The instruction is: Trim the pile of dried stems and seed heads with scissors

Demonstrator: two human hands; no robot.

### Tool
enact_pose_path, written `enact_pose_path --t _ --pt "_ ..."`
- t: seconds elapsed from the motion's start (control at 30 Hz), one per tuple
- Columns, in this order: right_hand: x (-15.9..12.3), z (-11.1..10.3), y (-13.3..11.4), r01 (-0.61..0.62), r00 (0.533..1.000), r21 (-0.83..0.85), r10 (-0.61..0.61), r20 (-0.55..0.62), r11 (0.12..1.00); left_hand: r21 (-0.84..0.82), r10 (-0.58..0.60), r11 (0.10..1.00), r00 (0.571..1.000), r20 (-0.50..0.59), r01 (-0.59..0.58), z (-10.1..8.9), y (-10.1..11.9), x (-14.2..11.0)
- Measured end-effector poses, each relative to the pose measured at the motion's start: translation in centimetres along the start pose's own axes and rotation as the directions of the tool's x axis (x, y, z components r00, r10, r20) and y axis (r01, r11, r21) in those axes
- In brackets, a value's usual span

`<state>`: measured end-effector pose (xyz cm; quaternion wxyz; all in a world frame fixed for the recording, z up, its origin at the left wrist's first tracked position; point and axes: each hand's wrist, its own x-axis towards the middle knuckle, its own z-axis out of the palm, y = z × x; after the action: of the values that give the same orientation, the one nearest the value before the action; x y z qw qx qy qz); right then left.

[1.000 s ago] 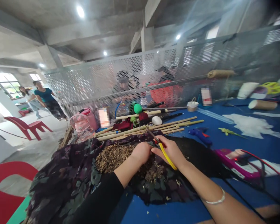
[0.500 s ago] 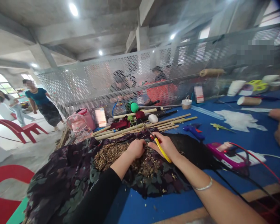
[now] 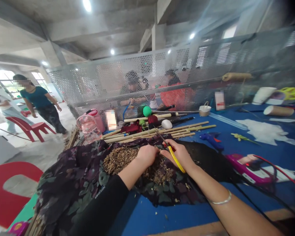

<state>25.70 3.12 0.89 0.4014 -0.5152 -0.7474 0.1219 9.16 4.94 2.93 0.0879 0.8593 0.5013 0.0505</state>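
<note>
Grasping yellow-handled scissors (image 3: 176, 160) above patterned cloth (image 3: 71, 177), the right hand (image 3: 183, 156) sits beside the left hand (image 3: 148, 155), whose curled fingertips are hidden over the brown shreds (image 3: 120, 159), so their hold cannot be told.

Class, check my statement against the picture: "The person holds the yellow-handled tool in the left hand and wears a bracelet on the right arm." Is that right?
Not quite: the head view shows the yellow-handled tool in the right hand, not the left hand. The bracelet is on the right arm, as stated.
</note>
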Motion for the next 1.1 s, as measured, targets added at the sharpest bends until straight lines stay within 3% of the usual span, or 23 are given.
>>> enact_pose_path --t 0.13,0.23,0.27,0.3,0.37,0.43,0.5,0.57,0.67,0.77,0.87,1.1 --pt "0.1 -0.1 0.1 0.017 1.000 -0.009 -0.017 -0.022 1.000 -0.150 -0.074 0.987 0.986 -0.152 0.051 -2.1 -2.3 -1.6" --pt "0.2 -0.2 0.2 0.005 1.000 -0.018 -0.006 -0.023 1.000 -0.410 -0.175 0.907 0.971 -0.164 0.094 -3.1 -4.3 -2.3" --pt "0.2 -0.2 0.1 -0.001 1.000 -0.014 0.001 -0.018 1.000 -0.568 -0.224 0.813 0.969 -0.100 0.130 -3.1 -4.8 -2.4" --pt "0.2 -0.2 0.1 -0.007 1.000 -0.009 0.007 -0.011 1.000 -0.734 -0.280 0.658 0.960 -0.030 0.169 -3.0 -5.1 -2.5" --pt "0.2 -0.1 0.0 -0.017 1.000 -0.008 0.018 0.015 1.000 -0.953 -0.351 0.241 0.932 0.093 0.186 -2.4 -5.2 -2.8" --pt "0.1 0.1 -0.3 -0.018 0.999 -0.033 0.019 0.048 0.999 -0.981 -0.405 -0.137 0.895 0.185 0.141 -1.8 -4.7 -3.2" --pt "-0.1 0.3 -0.6 -0.003 0.997 -0.064 0.008 0.079 0.998 -0.922 -0.427 -0.372 0.861 0.275 0.110 -1.2 -4.1 -3.8" --pt "-0.3 0.6 -1.0 0.018 0.994 -0.075 -0.010 0.108 0.997 -0.859 -0.406 -0.501 0.848 0.340 0.104 -0.7 -3.5 -4.4" --pt "-0.6 0.9 -1.3 0.035 0.989 -0.060 -0.026 0.143 0.998 -0.825 -0.406 -0.561 0.846 0.346 0.069 -0.2 -3.0 -5.2" --pt "-0.7 1.1 -1.4 0.034 0.987 -0.080 -0.021 0.158 0.996 -0.875 -0.508 -0.482 0.828 0.237 -0.045 0.5 -2.7 -5.7" --pt "-0.9 1.3 -1.5 0.037 0.983 -0.117 -0.015 0.180 0.992 -0.904 -0.530 -0.412 0.837 0.138 -0.112 0.9 -2.3 -6.2" --pt "-1.3 1.9 -2.0 0.155 0.954 -0.054 -0.135 0.268 0.986 -0.915 -0.490 -0.388 0.866 0.100 -0.114 1.0 -0.9 -6.6"
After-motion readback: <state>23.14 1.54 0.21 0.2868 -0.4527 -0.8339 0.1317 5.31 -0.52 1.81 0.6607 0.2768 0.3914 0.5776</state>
